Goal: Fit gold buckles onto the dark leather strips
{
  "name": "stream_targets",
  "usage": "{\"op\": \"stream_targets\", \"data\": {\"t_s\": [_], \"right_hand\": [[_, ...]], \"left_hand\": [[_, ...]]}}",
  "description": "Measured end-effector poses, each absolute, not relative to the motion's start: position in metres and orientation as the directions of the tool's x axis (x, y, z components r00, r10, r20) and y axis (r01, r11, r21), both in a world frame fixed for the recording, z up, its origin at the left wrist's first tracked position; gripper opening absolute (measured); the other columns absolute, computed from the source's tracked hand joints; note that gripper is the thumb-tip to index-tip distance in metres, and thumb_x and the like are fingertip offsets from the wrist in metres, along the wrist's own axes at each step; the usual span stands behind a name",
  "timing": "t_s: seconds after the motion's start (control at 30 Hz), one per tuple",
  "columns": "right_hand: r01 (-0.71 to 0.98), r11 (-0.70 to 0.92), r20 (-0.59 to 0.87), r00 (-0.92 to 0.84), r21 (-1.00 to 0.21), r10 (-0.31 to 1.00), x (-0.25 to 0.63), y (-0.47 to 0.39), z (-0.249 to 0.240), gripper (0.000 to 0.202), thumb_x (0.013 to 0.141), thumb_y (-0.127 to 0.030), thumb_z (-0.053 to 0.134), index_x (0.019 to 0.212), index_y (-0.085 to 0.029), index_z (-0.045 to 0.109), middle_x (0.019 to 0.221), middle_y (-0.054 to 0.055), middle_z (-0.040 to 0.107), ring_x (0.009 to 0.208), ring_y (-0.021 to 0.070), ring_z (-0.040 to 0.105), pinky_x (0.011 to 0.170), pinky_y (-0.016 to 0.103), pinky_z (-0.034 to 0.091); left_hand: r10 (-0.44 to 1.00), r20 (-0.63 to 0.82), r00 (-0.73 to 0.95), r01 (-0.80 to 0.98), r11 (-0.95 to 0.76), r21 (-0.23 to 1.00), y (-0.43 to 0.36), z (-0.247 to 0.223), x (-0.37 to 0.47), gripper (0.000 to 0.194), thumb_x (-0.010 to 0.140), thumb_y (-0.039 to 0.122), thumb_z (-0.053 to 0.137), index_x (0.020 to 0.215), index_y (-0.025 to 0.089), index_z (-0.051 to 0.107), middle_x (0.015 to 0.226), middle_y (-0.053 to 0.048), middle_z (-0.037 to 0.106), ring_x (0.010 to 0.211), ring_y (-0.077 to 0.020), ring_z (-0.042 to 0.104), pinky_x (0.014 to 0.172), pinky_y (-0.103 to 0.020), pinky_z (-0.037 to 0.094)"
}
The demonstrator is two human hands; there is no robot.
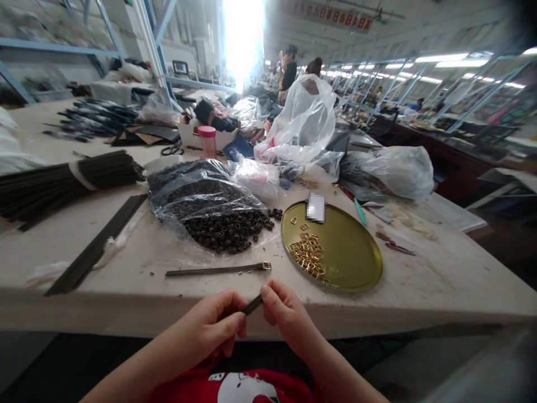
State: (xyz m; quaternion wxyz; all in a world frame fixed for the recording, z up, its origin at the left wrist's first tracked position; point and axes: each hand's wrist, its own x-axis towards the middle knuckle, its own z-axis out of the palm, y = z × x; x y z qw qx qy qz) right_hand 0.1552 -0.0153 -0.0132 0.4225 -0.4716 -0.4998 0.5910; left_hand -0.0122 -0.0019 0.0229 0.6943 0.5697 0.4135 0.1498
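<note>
A dark strap point(253, 305) stretches between my two hands, just in front of the table's near edge. My left hand point(224, 324) is closed round it, and my right hand point(282, 307) pinches its right end. Beyond them a finished-looking strap with a gold buckle point(218, 270) lies flat on the table. To the right, a round gold-coloured tray point(350, 246) holds a heap of small gold buckles point(308, 254). Small dark loops point(230, 230) spill from a clear plastic bag point(201, 187) behind the buckled strap.
Long dark strips point(98, 243) and a tied bundle point(62, 182) lie at the left. A pink-lidded jar point(207, 141), scissors point(172, 150) and plastic bags point(308, 120) stand or lie farther back. A teal-handled tool point(359, 211) is beside the tray. People are in the background.
</note>
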Motion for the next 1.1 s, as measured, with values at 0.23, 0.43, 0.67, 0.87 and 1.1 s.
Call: {"op": "stream_targets", "data": {"t_s": [0.23, 0.43, 0.67, 0.87, 1.1], "right_hand": [[0.41, 0.081, 0.088, -0.002, -0.909, 0.996, 0.158, -0.003, -0.028, 0.023, 0.079, -0.041, 0.051, 0.085, -0.019, 0.054, 0.058, -0.004, 0.047, 0.052, 0.0105, 0.042, 0.051, 0.022, 0.032], [0.647, 0.313, 0.339, -0.089, -0.695, 0.937, 0.159, -0.004, -0.028, 0.024, 0.086, -0.028, 0.039, 0.082, -0.018, 0.06, 0.07, 0.004, 0.063, 0.065, 0.0148, 0.055, 0.06, 0.024, 0.036], [0.488, 0.252, 0.132, -0.268, -0.836, 0.954, 0.166, -0.007, -0.022, 0.02, 0.084, -0.032, 0.047, 0.093, -0.019, 0.059, 0.064, -0.001, 0.062, 0.062, 0.0118, 0.056, 0.06, 0.02, 0.039], [0.505, 0.271, 0.117, -0.316, -0.82, 0.942, 0.167, -0.012, -0.027, 0.03, 0.089, -0.031, 0.035, 0.075, -0.018, 0.057, 0.064, 0.0, 0.059, 0.062, 0.0108, 0.053, 0.06, 0.021, 0.036], [0.27, 0.03, -0.009, -0.141, -0.962, 0.99, 0.162, -0.017, -0.031, 0.04, 0.089, -0.041, 0.032, 0.059, -0.017, 0.045, 0.053, -0.003, 0.044, 0.051, 0.0086, 0.04, 0.05, 0.02, 0.031]], "left_hand": [[0.706, -0.502, 0.499, 0.103, 0.527, 0.843, 0.0, 0.014, 0.001, 0.039, 0.067, 0.053, 0.06, 0.073, 0.018, 0.044, 0.064, 0.004, 0.055, 0.035, -0.0029, 0.036, 0.032, -0.015, 0.021], [0.749, -0.52, 0.411, 0.13, 0.517, 0.846, 0.003, 0.013, 0.015, 0.043, 0.063, 0.057, 0.059, 0.072, 0.017, 0.044, 0.052, 0.005, 0.052, 0.033, -0.0034, 0.033, 0.033, -0.015, 0.021], [0.763, -0.432, 0.48, 0.215, 0.375, 0.902, 0.005, 0.004, 0.013, 0.047, 0.069, 0.058, 0.052, 0.082, 0.013, 0.052, 0.054, 0.002, 0.053, 0.041, -0.0061, 0.036, 0.039, -0.017, 0.026], [0.789, -0.357, 0.499, 0.265, 0.253, 0.93, -0.002, -0.011, 0.01, 0.033, 0.078, 0.046, 0.046, 0.083, 0.014, 0.053, 0.057, 0.0, 0.054, 0.045, -0.0091, 0.041, 0.042, -0.019, 0.03], [0.794, -0.364, 0.487, 0.205, 0.301, 0.931, -0.01, 0.003, 0.012, 0.026, 0.077, 0.039, 0.048, 0.085, 0.014, 0.052, 0.076, -0.004, 0.061, 0.043, -0.0068, 0.043, 0.037, -0.018, 0.025]]}}
